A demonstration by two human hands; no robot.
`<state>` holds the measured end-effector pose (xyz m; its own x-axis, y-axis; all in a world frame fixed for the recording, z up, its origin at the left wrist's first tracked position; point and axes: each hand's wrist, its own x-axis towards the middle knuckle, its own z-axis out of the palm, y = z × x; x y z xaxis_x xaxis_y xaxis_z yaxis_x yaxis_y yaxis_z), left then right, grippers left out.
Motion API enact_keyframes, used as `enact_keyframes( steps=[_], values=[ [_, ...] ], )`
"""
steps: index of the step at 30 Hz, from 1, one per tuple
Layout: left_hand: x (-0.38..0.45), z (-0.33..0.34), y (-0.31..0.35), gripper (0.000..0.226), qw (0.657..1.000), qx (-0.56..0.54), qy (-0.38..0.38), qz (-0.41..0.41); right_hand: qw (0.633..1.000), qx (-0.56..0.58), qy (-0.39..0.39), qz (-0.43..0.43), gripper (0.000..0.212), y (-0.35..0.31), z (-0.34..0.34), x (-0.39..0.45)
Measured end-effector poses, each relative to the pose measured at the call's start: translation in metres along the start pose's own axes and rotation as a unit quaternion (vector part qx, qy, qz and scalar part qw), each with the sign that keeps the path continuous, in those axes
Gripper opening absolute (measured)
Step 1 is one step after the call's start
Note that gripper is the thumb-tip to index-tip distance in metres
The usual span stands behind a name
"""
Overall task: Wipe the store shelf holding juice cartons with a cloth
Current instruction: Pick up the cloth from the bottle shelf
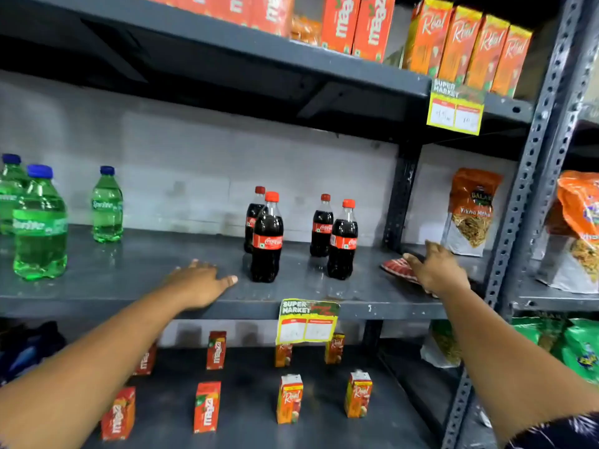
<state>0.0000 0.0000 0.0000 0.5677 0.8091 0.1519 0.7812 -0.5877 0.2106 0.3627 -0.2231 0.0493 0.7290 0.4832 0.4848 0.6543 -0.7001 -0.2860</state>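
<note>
A red striped cloth (398, 269) lies on the right end of the grey middle shelf (146, 270). My right hand (437, 270) rests on top of it with fingers spread, covering its right part. Flat on the same shelf, left of the cola bottles (267, 238), lies my left hand (201, 281), palm down and holding nothing. Small juice cartons (207, 406) stand in rows on the lower shelf (252, 384). Large juice cartons (466, 47) line the top shelf (291, 56).
Several cola bottles stand mid-shelf and green soda bottles (40, 225) at the left. A snack bag (471, 212) leans at the back right. A perforated upright post (534, 176) bounds the shelf; more snack bags (580, 228) lie beyond. Price tags (306, 322) hang from the shelf edges.
</note>
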Motion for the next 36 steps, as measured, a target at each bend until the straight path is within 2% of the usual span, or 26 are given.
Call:
enact_keyframes(
  steps=[3,6,9,13,15,17,19,20,21,23,25,27,28,30,32,36],
  values=[
    [-0.005,0.0,0.001,0.072,0.999,0.054,-0.002,-0.004,0.993,-0.036,-0.11,-0.022,0.074,0.016,0.026,0.023],
    [-0.011,-0.003,0.005,0.071,0.999,0.05,-0.02,-0.005,0.981,-0.069,-0.165,-0.075,0.078,0.045,0.075,0.067],
    [-0.009,-0.005,0.004,0.071,0.998,0.051,-0.028,-0.008,0.99,-0.049,-0.133,-0.009,0.085,0.023,0.058,0.042],
    [-0.013,-0.005,0.005,0.071,0.999,0.046,-0.027,-0.01,0.996,-0.06,-0.031,0.065,0.045,-0.004,0.028,-0.004],
    [-0.015,-0.007,0.006,0.071,0.999,0.043,-0.028,-0.009,0.994,0.015,0.032,0.104,0.036,-0.008,0.017,-0.02],
    [-0.017,-0.008,0.005,0.072,0.999,0.046,-0.027,-0.005,0.973,0.148,0.105,0.143,0.035,-0.011,0.008,-0.034],
    [-0.02,-0.007,0.003,0.072,0.999,0.051,-0.019,0.002,0.923,0.305,0.164,0.167,0.045,-0.017,-0.001,-0.055],
    [-0.022,-0.006,0.001,0.073,0.998,0.057,-0.012,0.01,0.887,0.39,0.185,0.165,0.047,-0.024,-0.009,-0.069],
    [-0.025,-0.006,-0.002,0.074,0.998,0.063,-0.005,0.021,0.835,0.486,0.198,0.164,0.042,-0.033,-0.016,-0.082],
    [-0.035,-0.008,-0.009,0.076,0.997,0.066,0.005,0.042,0.701,0.68,0.151,0.153,0.02,-0.066,-0.035,-0.113],
    [-0.047,-0.013,-0.02,0.076,0.996,0.066,0.014,0.054,0.581,0.804,0.008,0.128,0.012,-0.112,-0.052,-0.147],
    [-0.062,-0.019,-0.036,0.075,0.995,0.067,0.022,0.069,0.52,0.84,-0.12,0.095,0.014,-0.158,-0.059,-0.177],
    [-0.07,-0.022,-0.047,0.073,0.994,0.069,0.029,0.078,0.505,0.842,-0.17,0.085,0.018,-0.181,-0.059,-0.191],
    [-0.088,-0.025,-0.069,0.071,0.99,0.073,0.052,0.105,0.503,0.826,-0.244,0.073,0.021,-0.219,-0.051,-0.214],
    [-0.109,-0.026,-0.102,0.069,0.986,0.081,0.076,0.128,0.523,0.799,-0.291,0.057,0.024,-0.259,-0.035,-0.238],
    [-0.147,-0.019,-0.177,0.067,0.972,0.109,0.113,0.176,0.557,0.761,-0.332,0.009,0.04,-0.33,0.005,-0.281]
  ],
)
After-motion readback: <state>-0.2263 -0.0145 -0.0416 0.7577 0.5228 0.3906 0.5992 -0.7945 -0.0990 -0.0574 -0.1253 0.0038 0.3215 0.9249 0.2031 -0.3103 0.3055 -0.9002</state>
